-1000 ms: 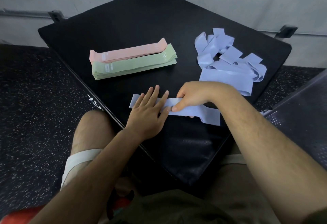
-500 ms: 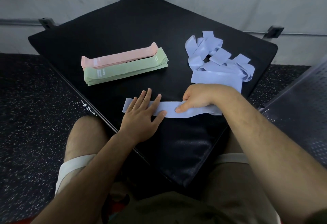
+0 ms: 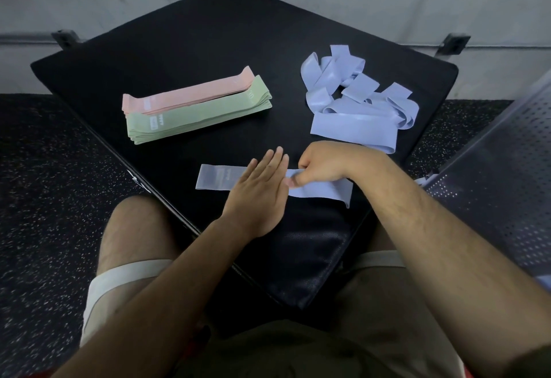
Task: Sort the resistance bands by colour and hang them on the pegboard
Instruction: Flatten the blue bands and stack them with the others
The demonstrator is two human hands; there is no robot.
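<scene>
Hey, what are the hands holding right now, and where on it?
The right hand pinches the blue band near its middle. The left hand only presses flat on it, fingers straight.

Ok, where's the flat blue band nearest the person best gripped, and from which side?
Probably the blue band at its bare left end, pinched from the left. It lies flat on the black pad, the left hand rests flat on its middle, and the right hand pinches the right part.
</scene>
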